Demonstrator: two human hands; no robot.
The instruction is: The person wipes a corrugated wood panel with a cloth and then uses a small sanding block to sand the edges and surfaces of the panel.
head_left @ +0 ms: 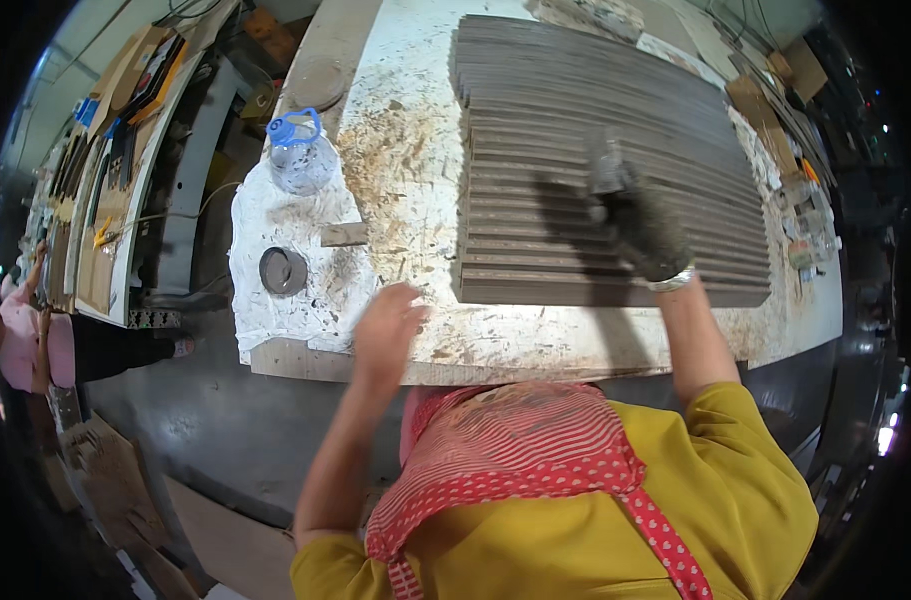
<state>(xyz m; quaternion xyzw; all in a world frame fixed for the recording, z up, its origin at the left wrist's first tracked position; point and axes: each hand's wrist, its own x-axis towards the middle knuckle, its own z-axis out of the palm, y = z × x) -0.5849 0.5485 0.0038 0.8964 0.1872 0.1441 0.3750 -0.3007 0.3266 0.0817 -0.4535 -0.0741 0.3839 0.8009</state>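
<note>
My right hand (650,235), in a dark, stained glove, is over a broad block of brown grooved strips (535,215) laid side by side. A blurred grey patch (605,170) shows at its fingertips; I cannot make out whether it is a held piece or the glove itself. My left hand (383,325) is bare and hangs by the table's near edge, left of the strips. Its fingers are loosely bent and somewhat blurred, with nothing seen in them. Nearest to it are a round dark tub (283,271) and a small flat grey-brown block (344,235).
A clear bottle (303,165) with a blue handled top stands on white sheeting (260,325) at the left of the stained table (515,330). Small containers (803,245) line the right edge. Far left, another person (40,335) is beside a cluttered bench (125,235).
</note>
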